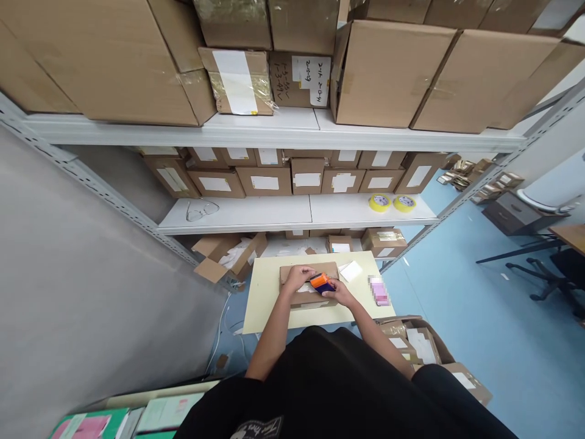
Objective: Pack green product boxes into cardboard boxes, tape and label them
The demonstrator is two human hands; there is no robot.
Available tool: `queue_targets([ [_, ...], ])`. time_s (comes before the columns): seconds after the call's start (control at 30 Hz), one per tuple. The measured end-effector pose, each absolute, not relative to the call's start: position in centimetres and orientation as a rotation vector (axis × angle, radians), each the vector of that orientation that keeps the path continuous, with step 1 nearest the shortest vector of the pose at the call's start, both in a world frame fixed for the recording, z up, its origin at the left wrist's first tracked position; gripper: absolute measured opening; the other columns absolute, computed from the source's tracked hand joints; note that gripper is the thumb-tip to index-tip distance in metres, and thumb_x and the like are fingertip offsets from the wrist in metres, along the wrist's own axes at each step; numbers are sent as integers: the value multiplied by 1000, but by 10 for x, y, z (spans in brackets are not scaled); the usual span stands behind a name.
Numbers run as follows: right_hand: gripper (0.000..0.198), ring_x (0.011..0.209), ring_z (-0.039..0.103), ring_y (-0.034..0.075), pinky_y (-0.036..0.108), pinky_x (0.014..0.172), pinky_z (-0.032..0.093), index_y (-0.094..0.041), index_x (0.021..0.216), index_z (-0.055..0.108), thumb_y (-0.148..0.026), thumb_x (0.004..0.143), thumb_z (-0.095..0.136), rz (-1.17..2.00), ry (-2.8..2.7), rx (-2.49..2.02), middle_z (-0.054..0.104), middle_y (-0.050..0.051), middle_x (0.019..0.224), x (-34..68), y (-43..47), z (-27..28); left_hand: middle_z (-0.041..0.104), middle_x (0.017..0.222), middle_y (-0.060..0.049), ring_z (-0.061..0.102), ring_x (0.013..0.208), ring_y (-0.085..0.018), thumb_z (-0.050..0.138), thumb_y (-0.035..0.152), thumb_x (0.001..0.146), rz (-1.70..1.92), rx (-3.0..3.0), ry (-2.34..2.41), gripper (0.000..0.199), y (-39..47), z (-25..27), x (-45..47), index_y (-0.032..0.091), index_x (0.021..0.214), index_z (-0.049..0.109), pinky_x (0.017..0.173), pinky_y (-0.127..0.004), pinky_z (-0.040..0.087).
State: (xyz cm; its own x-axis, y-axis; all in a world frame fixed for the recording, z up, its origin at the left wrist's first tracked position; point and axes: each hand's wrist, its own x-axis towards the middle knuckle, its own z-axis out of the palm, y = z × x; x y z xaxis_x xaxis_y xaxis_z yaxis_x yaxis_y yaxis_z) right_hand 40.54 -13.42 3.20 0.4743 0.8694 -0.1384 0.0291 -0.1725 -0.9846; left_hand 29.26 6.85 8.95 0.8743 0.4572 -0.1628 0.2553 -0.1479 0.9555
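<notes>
My right hand is closed around a small orange and dark-blue box-shaped object, whose exact kind I cannot make out. Just left of that object, my left hand has its fingers pinched together. Whatever may be between those fingertips is too small to see. Beneath both hands a brown cardboard box lies on the pale yellow table. White paper rests beside the box, to the right. Farther right on the table is a pink, pixelated item.
Metal shelving with labelled cartons stands behind the table. Two yellow tape rolls and a pair of glasses sit on its middle shelf. An opened carton is at the table's left; a box of cartons stands at the lower right.
</notes>
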Motion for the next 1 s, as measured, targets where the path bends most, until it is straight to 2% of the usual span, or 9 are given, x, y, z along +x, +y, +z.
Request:
queue_targets([
  [0.1,54,101,70,30,45,96,54,-23,118,73,-53,74,81,800,-872,-1635,77,6,109,405,-134,41,82,97,-10,75,92,-24,74,38,83,359,1717,637,23,67,93,289,17,89,81,89,-36,59],
  [0.23,55,101,70,29,42,94,55,-23,124,71,-58,81,76,650,-908,-1772,76,7,113,399,-136,52,81,87,-9,74,81,-23,79,40,76,400,1608,644,25,65,95,282,16,83,80,79,-35,59],
  [0.37,52,89,70,26,37,82,55,-21,113,73,-65,86,67,608,-886,-1864,76,6,99,392,-132,65,81,83,-8,72,77,-21,77,37,75,485,1605,704,20,56,98,279,18,78,80,76,-33,58],
  [0.47,52,80,68,24,33,74,52,-22,102,73,-70,83,68,567,-929,-1976,74,4,89,398,-129,78,80,83,-7,72,78,-21,74,35,77,600,1624,806,17,59,104,269,18,76,80,78,-32,57],
  [0.6,55,77,67,23,29,67,47,-22,97,73,-74,79,69,550,-958,-2161,74,3,85,425,-147,89,80,86,-6,71,81,-20,70,32,77,839,1531,963,20,101,115,236,17,83,81,78,-31,56],
  [0.67,57,73,66,22,28,64,44,-21,90,72,-77,79,67,567,-959,-2264,74,3,79,439,-163,91,77,76,-5,68,73,-19,73,34,73,874,1496,1033,21,128,116,217,16,79,81,72,-30,54],
  [0.83,58,71,65,21,27,62,39,-22,85,71,-79,82,62,518,-1074,-2416,74,4,79,459,-175,100,72,65,-3,63,64,-16,78,36,67,803,1455,1052,25,151,92,190,15,78,81,65,-27,49],
  [1.0,61,83,70,25,28,66,39,-23,92,76,-80,86,57,453,-1162,-2578,78,8,88,464,-139,110,72,65,-3,60,62,-15,79,35,62,808,1252,1177,25,152,49,184,15,77,81,65,-27,49],
])
